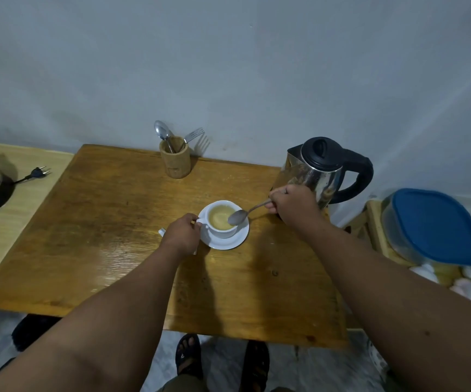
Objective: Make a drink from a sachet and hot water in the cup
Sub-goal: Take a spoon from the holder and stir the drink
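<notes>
A white cup point(223, 232) full of pale yellowish drink stands on a white saucer point(238, 240) in the middle of the wooden table point(109, 222). My left hand point(182, 233) pinches the cup's handle on its left side. My right hand point(292, 206) holds a metal spoon point(240, 216) by its handle, the bowl lifted just over the cup's right rim. A white sachet point(162, 231) lies under my left hand, mostly hidden. The steel kettle point(322, 171) with black lid and handle stands right behind my right hand.
A wooden holder point(175, 159) with a spoon and fork stands at the table's back edge by the wall. A lighter table on the left carries a black plug point(37, 173). A blue-lidded container point(437, 227) sits on a stand to the right.
</notes>
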